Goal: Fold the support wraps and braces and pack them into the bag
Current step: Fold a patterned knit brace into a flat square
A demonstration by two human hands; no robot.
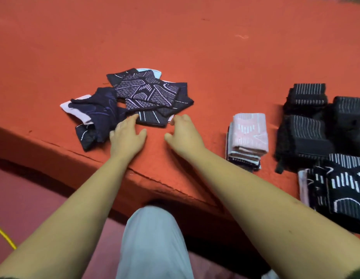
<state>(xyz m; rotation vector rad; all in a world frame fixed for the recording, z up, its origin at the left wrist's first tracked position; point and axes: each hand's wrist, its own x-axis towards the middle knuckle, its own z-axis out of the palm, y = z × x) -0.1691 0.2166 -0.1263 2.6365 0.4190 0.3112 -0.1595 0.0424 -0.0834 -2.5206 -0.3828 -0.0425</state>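
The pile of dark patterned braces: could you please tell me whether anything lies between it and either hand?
Nothing visible does; the left hand and right hand reach the near edge of the dark patterned brace pile.

Braces (pixel 149 95) on orange surface (pixel 195 47)

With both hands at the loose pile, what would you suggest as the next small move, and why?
Probably pinch the nearest brace and draw it off the pile to fold: the left hand and right hand lie open at its near edge, holding nothing.
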